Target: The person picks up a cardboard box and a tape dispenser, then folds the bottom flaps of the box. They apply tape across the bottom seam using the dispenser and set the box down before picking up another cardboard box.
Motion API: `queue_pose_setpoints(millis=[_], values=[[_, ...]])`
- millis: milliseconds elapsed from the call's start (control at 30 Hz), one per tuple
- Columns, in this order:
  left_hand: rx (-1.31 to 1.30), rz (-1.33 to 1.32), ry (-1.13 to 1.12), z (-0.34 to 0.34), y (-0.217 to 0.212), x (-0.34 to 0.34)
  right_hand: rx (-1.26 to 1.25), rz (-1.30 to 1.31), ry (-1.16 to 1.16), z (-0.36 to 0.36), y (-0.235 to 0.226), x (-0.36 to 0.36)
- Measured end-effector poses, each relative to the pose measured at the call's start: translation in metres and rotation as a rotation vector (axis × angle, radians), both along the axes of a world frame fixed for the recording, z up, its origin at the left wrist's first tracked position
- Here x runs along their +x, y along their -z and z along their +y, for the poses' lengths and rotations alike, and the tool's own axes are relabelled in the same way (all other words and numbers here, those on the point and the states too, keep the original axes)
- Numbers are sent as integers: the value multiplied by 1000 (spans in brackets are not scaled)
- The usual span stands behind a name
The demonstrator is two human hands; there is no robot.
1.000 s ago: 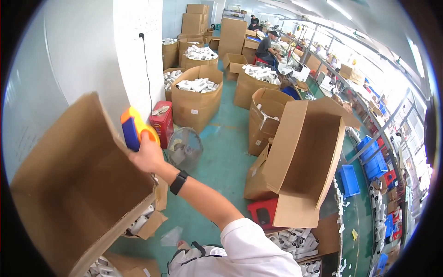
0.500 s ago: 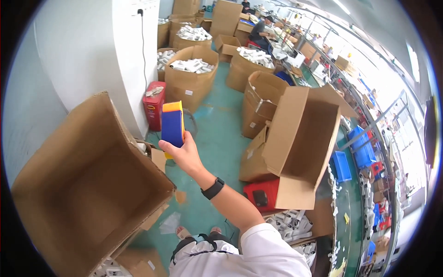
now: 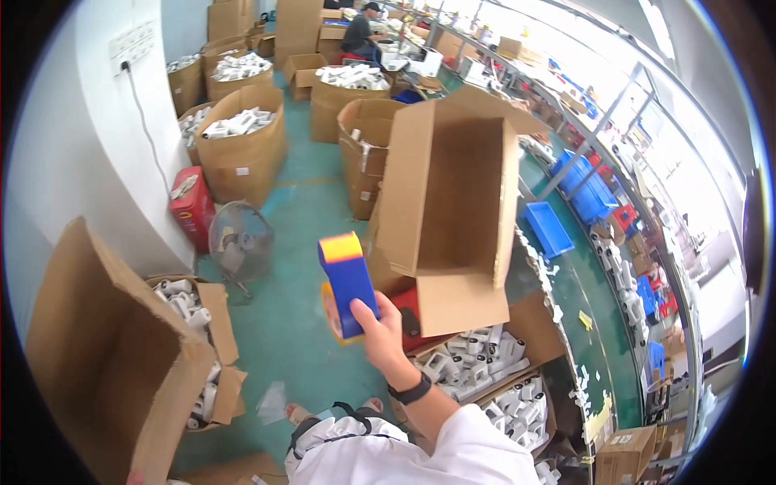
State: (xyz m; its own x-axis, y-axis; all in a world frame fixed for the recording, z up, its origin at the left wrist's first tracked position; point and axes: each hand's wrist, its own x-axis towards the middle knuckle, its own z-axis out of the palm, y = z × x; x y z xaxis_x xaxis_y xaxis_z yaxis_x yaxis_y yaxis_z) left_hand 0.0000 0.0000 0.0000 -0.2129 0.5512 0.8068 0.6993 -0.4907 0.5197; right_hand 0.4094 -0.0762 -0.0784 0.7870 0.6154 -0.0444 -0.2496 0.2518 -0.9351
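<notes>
In my right hand (image 3: pixel 384 338) is a blue and yellow tape dispenser (image 3: pixel 352 293), held upright over the floor with my thumb across its blue side. A yellow ring, seemingly a tape roll, shows on its left. Close by on the right, a large open cardboard box (image 3: pixel 462 190) lies tipped with its flaps spread. Another big open carton (image 3: pixel 121 339) stands near on the left, its dark inside facing me. My left hand cannot be made out; a small pinkish patch shows at that carton's lower edge.
Cartons of white plastic parts stand lower right (image 3: pixel 477 356) and left (image 3: pixel 184 303). A floor fan (image 3: pixel 241 242) and red container (image 3: pixel 192 208) are by the white pillar. Farther off are more filled cartons (image 3: pixel 242 145), a seated person (image 3: pixel 360 34) and a workbench with blue bins (image 3: pixel 550 229).
My view has turned right, so the surroundings sit farther left. My right hand has carried the tape dispenser rightward, from beside the left carton to just before the tipped box.
</notes>
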Motion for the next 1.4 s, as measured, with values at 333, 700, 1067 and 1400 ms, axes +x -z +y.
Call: queue_pose_setpoints(millis=[333, 700, 1067, 1400], values=[[-794, 411, 1418, -31, 127, 387, -153, 109, 683, -245, 39, 75], [228, 1268, 1264, -71, 335, 650, -460, 436, 1318, -326, 23, 34], [388, 1508, 1438, -16, 394, 729, -1213, 43, 1173, -326, 115, 7], [586, 607, 1757, 7, 266, 781, -491, 448, 1637, -243, 29, 33]])
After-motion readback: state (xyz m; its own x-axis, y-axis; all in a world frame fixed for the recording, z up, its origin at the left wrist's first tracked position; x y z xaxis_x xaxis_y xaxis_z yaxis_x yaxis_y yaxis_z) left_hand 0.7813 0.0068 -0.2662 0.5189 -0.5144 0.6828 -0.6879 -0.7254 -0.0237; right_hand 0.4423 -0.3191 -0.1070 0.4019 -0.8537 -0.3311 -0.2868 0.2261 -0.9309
